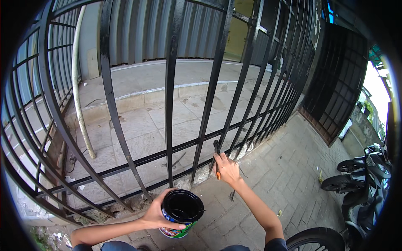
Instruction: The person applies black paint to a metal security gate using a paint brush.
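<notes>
My left hand (157, 210) is wrapped around a paint can (178, 228) with a printed blue and green wrapper. Black paint (183, 204) coats its rim and inside walls. In my right hand (228, 168) is a paintbrush (217, 157) with an orange handle end and dark bristles pointing up. The bristles are at a vertical bar (226, 128) of the black metal fence (169, 125), just below its lower horizontal rail (185, 145); whether they touch cannot be told. Glossy black covers many bars, while some on the left look duller.
Behind the bars lie a tiled step (150, 98), a leaning pale pole (78, 94) and a corrugated metal shutter (138, 34). Brick paving (282, 175) runs along the right. Motorcycles (361, 194) stand at the right edge, near a dark metal gate (333, 81).
</notes>
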`<state>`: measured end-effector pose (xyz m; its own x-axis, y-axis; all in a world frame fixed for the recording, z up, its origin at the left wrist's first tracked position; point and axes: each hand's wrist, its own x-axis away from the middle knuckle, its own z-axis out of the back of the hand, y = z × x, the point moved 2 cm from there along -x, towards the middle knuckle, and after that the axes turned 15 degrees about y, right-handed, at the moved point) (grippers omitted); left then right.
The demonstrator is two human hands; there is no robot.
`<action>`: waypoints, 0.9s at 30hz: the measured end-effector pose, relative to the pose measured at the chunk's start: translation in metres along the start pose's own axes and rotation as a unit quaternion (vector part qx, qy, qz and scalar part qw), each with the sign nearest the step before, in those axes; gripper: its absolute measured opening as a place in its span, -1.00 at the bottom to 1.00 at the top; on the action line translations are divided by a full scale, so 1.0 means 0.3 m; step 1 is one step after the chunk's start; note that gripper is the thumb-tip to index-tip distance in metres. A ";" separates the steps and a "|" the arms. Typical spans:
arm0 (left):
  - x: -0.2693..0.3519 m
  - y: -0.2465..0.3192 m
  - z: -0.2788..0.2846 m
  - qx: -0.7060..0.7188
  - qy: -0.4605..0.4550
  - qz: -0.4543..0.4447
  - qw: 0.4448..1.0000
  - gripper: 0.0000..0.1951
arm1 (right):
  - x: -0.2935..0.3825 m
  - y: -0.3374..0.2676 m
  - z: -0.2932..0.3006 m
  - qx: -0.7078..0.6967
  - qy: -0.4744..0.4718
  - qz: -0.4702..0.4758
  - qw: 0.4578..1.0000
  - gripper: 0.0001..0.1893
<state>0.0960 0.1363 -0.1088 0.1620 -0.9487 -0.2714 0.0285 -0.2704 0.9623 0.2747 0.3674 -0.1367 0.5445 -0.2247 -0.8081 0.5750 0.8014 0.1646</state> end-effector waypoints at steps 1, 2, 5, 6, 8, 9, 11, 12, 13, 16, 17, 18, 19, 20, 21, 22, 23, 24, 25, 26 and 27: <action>-0.019 -0.019 0.004 -0.013 -0.013 0.002 1.000 -0.02 | -0.014 -0.003 0.007 0.013 0.037 -0.018 0.999 -0.68; -0.034 -0.044 0.001 -0.023 -0.018 -0.011 1.000 -0.02 | -0.006 -0.009 0.000 0.025 0.035 -0.017 0.999 -0.70; -0.065 -0.116 -0.017 0.021 -0.017 -0.031 0.999 -0.02 | 0.037 -0.013 -0.028 0.048 -0.037 -0.022 0.998 -0.72; -0.065 -0.134 -0.025 0.030 -0.004 -0.053 0.998 -0.02 | 0.051 -0.015 -0.040 0.057 -0.052 -0.012 0.997 -0.76; -0.062 -0.158 -0.026 0.052 0.015 -0.080 0.995 -0.01 | 0.083 -0.028 -0.059 0.056 -0.070 -0.020 0.996 -0.78; -0.053 -0.161 -0.020 0.057 0.014 -0.077 0.995 -0.01 | 0.082 -0.038 -0.059 0.047 -0.087 -0.025 0.995 -0.80; -0.034 -0.170 -0.009 0.070 0.015 -0.061 0.996 -0.01 | 0.068 -0.039 -0.048 0.034 -0.068 -0.031 0.997 -0.85; -0.022 -0.165 -0.001 0.071 0.024 -0.070 0.995 -0.02 | 0.055 -0.040 -0.028 0.034 -0.038 -0.031 0.998 -0.86; -0.020 -0.178 0.013 0.077 0.021 -0.061 0.995 -0.02 | 0.049 -0.042 -0.020 0.032 -0.009 -0.031 0.999 -0.86; -0.015 -0.199 0.060 0.043 0.030 -0.063 0.997 -0.02 | 0.106 -0.048 -0.072 0.043 -0.028 0.004 0.999 -0.81; -0.013 -0.203 0.070 0.048 0.030 -0.056 0.997 -0.02 | 0.135 -0.051 -0.080 0.044 -0.041 0.008 0.998 -0.81; -0.016 -0.215 0.081 0.043 0.035 -0.053 0.997 -0.02 | 0.150 -0.052 -0.091 0.044 -0.048 0.008 0.998 -0.81; -0.014 -0.230 0.090 0.037 0.041 -0.050 0.997 -0.02 | 0.164 -0.054 -0.101 0.057 -0.077 0.017 0.995 -0.83; -0.010 -0.247 0.096 0.042 0.049 -0.049 0.997 -0.01 | 0.177 -0.056 -0.106 0.070 -0.105 0.026 0.992 -0.84; -0.010 -0.257 0.106 0.046 0.050 -0.047 0.997 -0.01 | 0.184 -0.049 -0.101 0.070 -0.109 0.027 0.991 -0.84; -0.012 -0.261 0.120 0.028 0.053 -0.050 0.997 0.00 | 0.153 -0.051 -0.085 0.068 -0.073 0.017 0.995 -0.84; -0.013 -0.260 0.127 0.009 0.056 -0.054 0.997 0.01 | 0.120 -0.049 -0.066 0.066 -0.036 0.006 0.997 -0.84; -0.010 -0.257 0.129 -0.003 0.064 -0.058 0.996 0.02 | 0.094 -0.034 -0.038 0.037 -0.001 -0.026 0.999 -0.84; -0.011 -0.254 0.132 -0.003 0.065 -0.057 0.996 0.02 | 0.090 -0.037 -0.041 0.035 -0.002 -0.026 0.999 -0.84; -0.015 -0.250 0.136 -0.012 0.069 -0.063 0.996 0.02 | 0.089 -0.043 -0.045 0.041 -0.006 -0.017 0.999 -0.84; -0.011 -0.246 0.139 -0.021 0.072 -0.068 0.995 0.02 | 0.092 -0.057 -0.047 0.046 -0.011 -0.010 0.999 -0.84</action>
<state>0.0523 0.1526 -0.1797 0.2942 -0.8698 -0.3962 0.1012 -0.3838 0.9178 0.2713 0.3553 -0.1699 0.5452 -0.2530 -0.7992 0.6395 0.7420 0.2013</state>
